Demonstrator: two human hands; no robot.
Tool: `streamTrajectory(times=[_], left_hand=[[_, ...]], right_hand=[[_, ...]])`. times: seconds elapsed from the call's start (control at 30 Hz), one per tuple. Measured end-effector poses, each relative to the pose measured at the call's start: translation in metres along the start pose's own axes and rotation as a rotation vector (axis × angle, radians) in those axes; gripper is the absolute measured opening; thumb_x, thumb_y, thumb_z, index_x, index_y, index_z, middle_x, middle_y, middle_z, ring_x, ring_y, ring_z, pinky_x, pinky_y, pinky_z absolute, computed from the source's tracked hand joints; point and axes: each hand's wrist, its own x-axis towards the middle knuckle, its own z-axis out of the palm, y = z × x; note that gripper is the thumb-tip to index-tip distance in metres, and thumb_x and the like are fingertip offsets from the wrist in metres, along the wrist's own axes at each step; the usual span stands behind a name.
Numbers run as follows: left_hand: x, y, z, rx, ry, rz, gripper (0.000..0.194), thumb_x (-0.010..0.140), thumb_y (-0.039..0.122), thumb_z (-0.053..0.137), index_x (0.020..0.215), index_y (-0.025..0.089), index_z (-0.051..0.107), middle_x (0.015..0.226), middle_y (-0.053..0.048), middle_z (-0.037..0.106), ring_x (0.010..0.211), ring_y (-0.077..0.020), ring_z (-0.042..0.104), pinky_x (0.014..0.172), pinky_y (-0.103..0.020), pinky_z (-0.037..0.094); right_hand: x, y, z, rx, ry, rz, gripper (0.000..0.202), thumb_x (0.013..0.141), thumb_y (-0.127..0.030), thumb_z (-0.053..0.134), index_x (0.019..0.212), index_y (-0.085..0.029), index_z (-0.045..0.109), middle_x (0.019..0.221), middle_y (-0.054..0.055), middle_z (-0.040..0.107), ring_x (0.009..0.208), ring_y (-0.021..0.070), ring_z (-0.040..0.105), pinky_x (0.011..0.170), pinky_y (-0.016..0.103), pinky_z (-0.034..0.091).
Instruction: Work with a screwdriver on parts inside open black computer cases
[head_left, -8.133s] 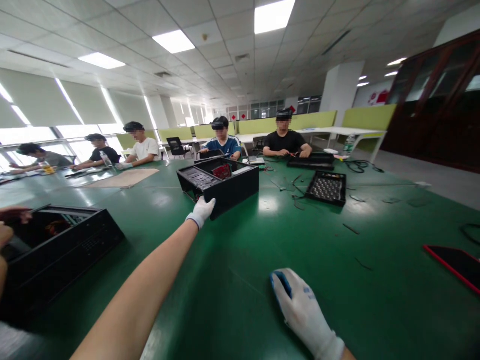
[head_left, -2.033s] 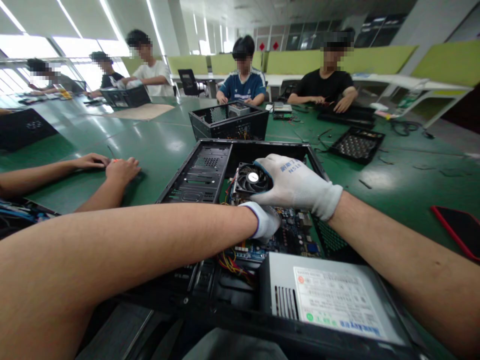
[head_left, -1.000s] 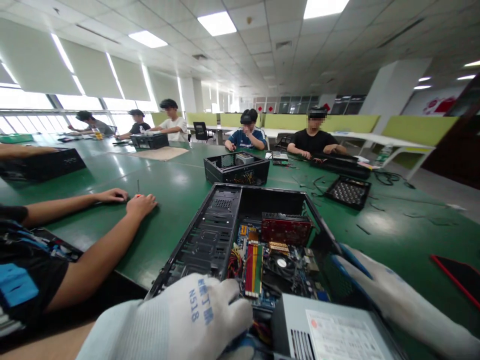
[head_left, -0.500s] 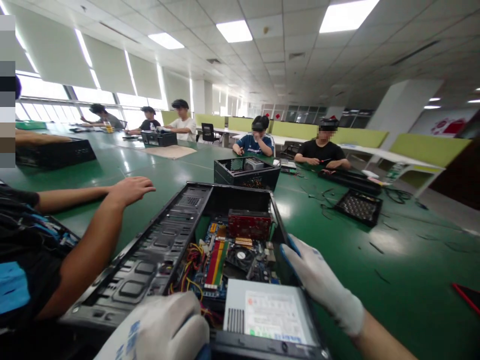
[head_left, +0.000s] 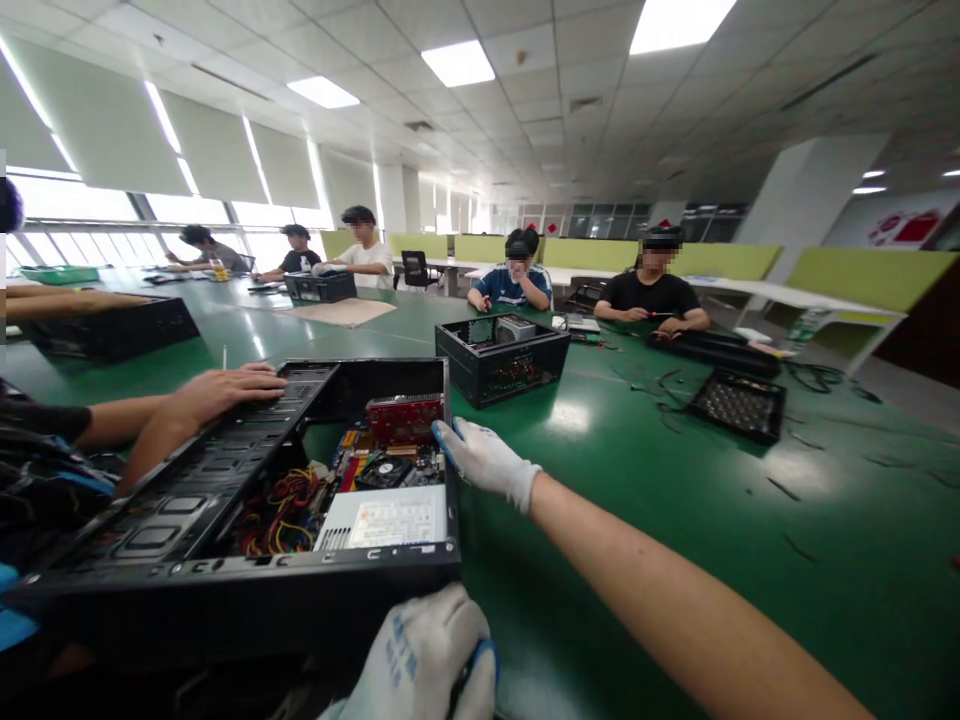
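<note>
An open black computer case (head_left: 300, 580) lies on its side in front of me. Inside are a red expansion card (head_left: 405, 418), a cooling fan (head_left: 386, 470), a silver power supply (head_left: 386, 520) and a tangle of coloured cables (head_left: 281, 510). My right hand (head_left: 484, 460), in a white glove with blue fingertips, grips the case's right wall near the red card. Below the near right corner, my gloved left hand (head_left: 427, 650) is closed, its fingers curled; something dark shows between them, too hidden to name. A co-worker's bare hand (head_left: 229, 388) rests on the far left part of the case.
Another black computer case (head_left: 502, 365) stands just beyond on the green table (head_left: 637, 560). To the right lie a black panel (head_left: 739, 405), loose cables (head_left: 817, 378) and small dark scraps. Several people sit around the table; another case (head_left: 112, 325) is at the left.
The computer case has shifted left and turned, with my right hand still on its wall. My left hand has moved right, to the near corner. The co-worker's hand has come down onto the case.
</note>
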Motion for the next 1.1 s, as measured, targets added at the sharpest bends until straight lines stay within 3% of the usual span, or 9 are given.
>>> streamTrajectory(times=[0.13,0.23,0.37,0.47,0.57,0.7,0.77,1.0,1.1], left_hand=[[-0.008,-0.07,-0.058,-0.007,0.093,-0.043,0.034,0.096,0.035,0.043,0.105,0.04,0.075,0.086,0.004,0.072,0.093,-0.0204,0.071,0.065,-0.026,0.059],[-0.033,-0.15,-0.109,-0.005,0.452,-0.129,0.036,0.089,0.039,0.038,0.097,0.038,0.074,0.069,0.004,0.065,0.084,-0.0177,0.071,0.057,-0.02,0.054],[-0.057,-0.223,-0.127,-0.102,0.617,-0.172,0.037,0.09,0.054,0.044,0.077,0.028,0.068,0.063,-0.002,0.061,0.076,-0.017,0.071,0.062,-0.024,0.056],[-0.058,-0.221,-0.096,-0.181,0.72,-0.146,0.06,0.098,0.061,0.027,0.06,0.024,0.056,0.058,-0.002,0.061,0.064,-0.0151,0.07,0.08,-0.036,0.059],[-0.043,-0.169,-0.032,-0.191,0.908,-0.202,0.067,0.101,0.062,0.014,0.057,0.025,0.049,0.054,0.0,0.058,0.056,-0.0139,0.066,0.082,-0.037,0.06],[0.001,-0.079,0.059,-0.151,0.729,-0.292,0.039,0.096,0.047,0.044,0.066,0.028,0.059,0.062,-0.003,0.06,0.065,-0.0186,0.069,0.058,-0.026,0.056],[0.022,-0.06,0.086,-0.156,0.678,-0.276,0.03,0.095,0.042,0.051,0.071,0.027,0.063,0.064,-0.004,0.061,0.063,-0.0191,0.068,0.055,-0.026,0.055],[0.031,-0.108,0.112,-0.08,0.83,-0.423,0.022,0.103,0.031,0.046,0.095,0.022,0.064,0.081,-0.006,0.074,0.072,-0.0206,0.073,0.067,-0.029,0.059],[0.022,-0.108,0.13,-0.093,0.791,-0.375,0.016,0.1,0.032,0.052,0.103,0.025,0.066,0.087,-0.005,0.076,0.076,-0.0226,0.076,0.069,-0.03,0.063]], right_hand=[[0.008,0.027,-0.018,-0.001,-0.047,0.043,0.059,0.108,-0.053,0.027,0.136,-0.014,0.062,0.135,0.017,0.068,0.127,0.0245,0.063,0.104,0.034,0.045],[0.014,0.05,-0.03,-0.021,-0.064,0.123,0.067,0.108,-0.056,0.022,0.136,-0.011,0.062,0.131,0.019,0.07,0.123,0.026,0.065,0.103,0.036,0.046],[0.027,0.079,-0.036,-0.058,-0.052,0.257,0.071,0.106,-0.058,0.025,0.141,-0.006,0.058,0.136,0.023,0.066,0.126,0.029,0.064,0.105,0.036,0.045],[0.04,0.098,-0.038,-0.09,-0.027,0.322,0.076,0.104,-0.059,0.035,0.15,0.0,0.048,0.152,0.027,0.053,0.139,0.0321,0.053,0.114,0.037,0.039],[0.055,0.115,-0.04,-0.119,-0.01,0.348,0.08,0.101,-0.059,0.041,0.155,0.0,0.043,0.158,0.026,0.046,0.147,0.0323,0.045,0.119,0.037,0.034],[0.073,0.13,-0.041,-0.163,0.017,0.346,0.078,0.101,-0.057,0.043,0.156,-0.002,0.042,0.16,0.024,0.045,0.148,0.0308,0.043,0.12,0.035,0.033],[0.08,0.135,-0.041,-0.186,0.025,0.334,0.079,0.1,-0.057,0.044,0.156,-0.001,0.041,0.159,0.024,0.046,0.147,0.031,0.044,0.119,0.034,0.034],[0.102,0.144,-0.039,-0.298,0.05,0.303,0.084,0.097,-0.06,0.046,0.158,-0.003,0.037,0.162,0.025,0.039,0.149,0.0362,0.04,0.121,0.04,0.032],[0.117,0.146,-0.041,-0.354,0.062,0.297,0.086,0.095,-0.061,0.049,0.159,-0.005,0.037,0.165,0.024,0.035,0.15,0.0385,0.037,0.12,0.044,0.032]])
